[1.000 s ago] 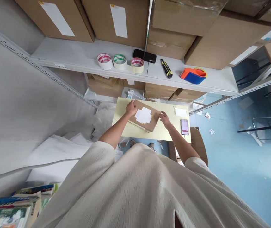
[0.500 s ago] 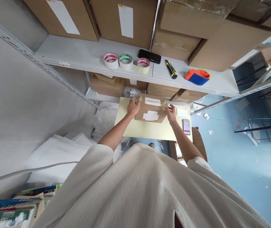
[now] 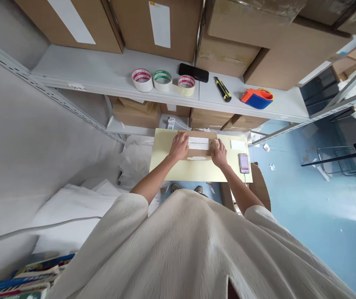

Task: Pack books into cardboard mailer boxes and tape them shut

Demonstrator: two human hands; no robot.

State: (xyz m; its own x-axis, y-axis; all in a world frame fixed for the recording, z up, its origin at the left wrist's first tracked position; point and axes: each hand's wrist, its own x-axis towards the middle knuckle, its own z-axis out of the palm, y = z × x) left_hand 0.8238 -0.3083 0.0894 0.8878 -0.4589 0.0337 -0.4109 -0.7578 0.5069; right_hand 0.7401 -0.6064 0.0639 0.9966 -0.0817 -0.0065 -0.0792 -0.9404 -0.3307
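A brown cardboard box (image 3: 199, 152) lies on the pale yellow table (image 3: 178, 171) in front of me. A white label (image 3: 198, 143) spans the seam on its upper face, and part of another white label shows on the side facing me. My left hand (image 3: 179, 145) grips the box's left end, fingers over the upper edge. At the opposite end, my right hand (image 3: 219, 153) is closed on the box with its fingers bent, beside some clear tape. The palms and parts of the fingertips are hidden.
A phone (image 3: 244, 163) and a white paper pad (image 3: 238, 145) lie at the table's right. On the shelf (image 3: 109, 74) above are tape rolls (image 3: 163, 80), a black case (image 3: 193, 72), a utility knife (image 3: 222, 89), an orange-blue tape dispenser (image 3: 257, 99) and large cartons (image 3: 155, 25).
The box has tipped, so its upper face shows more and its near side less. Both hands have shifted from the upper corners to a fuller hold over the ends.
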